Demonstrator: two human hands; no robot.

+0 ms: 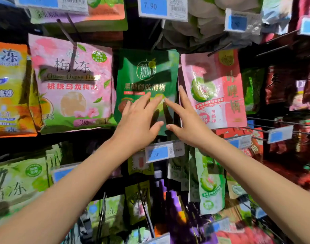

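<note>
Here, the big pink bag [71, 81] hangs at nine o'clock of the green pouch [147, 76], which dangles upright on its peg, long axis running twelve to six. The left hand [138, 124] at seven and the right hand [187, 124] at five are equally near, with fingers straight and apart on its lower half. A price tag [164, 151] sits at six.
</note>
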